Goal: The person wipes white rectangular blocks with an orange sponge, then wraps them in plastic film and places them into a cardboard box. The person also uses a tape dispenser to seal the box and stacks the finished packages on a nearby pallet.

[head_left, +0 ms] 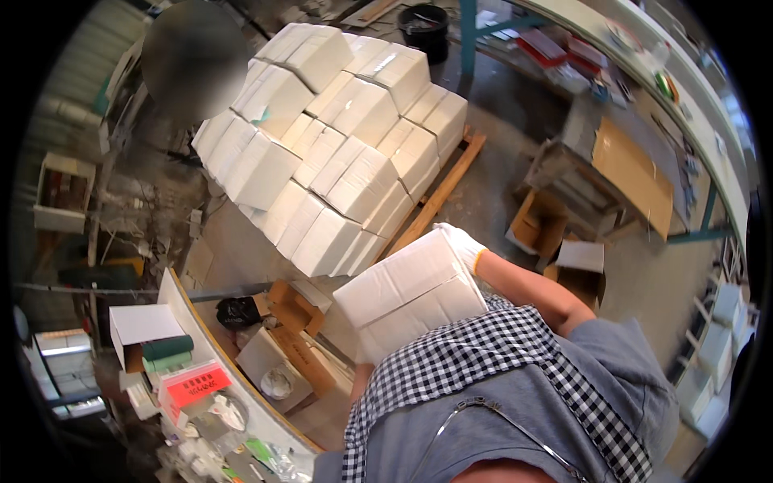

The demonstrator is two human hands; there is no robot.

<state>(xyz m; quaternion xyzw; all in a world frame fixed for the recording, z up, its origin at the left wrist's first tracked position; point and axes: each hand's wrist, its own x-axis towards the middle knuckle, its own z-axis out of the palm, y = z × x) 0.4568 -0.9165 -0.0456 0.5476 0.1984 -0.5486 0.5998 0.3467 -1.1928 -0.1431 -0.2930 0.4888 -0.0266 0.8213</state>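
In the head view, you carry a closed, white, box-shaped cardboard carton (415, 294) in front of your body, against your black-and-white checked apron (451, 346); its contents are hidden. Ahead of you, a large stack of similar white cartons (346, 161) stands on a brown wooden pallet (439, 193), apart from the one you carry. To your right, a brown open-topped cardboard box (538, 221) sits on the floor beside another box with a white flap. On your left, a low open box (270, 358) contains a round white bundle (278, 383), near a black plastic bag (237, 312). The white, yellow-edged surface (203, 336) there carries a white box with a red label (193, 390), dark green rolled material (167, 348) and mixed small items.

Your right hand (460, 246), in a white knitted glove with an orange cuff, curls over the carton's upper right corner and holds it. Your left hand is hidden by the carton; only part of your left forearm (362, 380) shows, so you cannot tell that hand's grip.

A round blurred patch covers the upper left, the black bucket's (423, 30) contents are hard to make out, and the rim cuts off the left surface's lower end.
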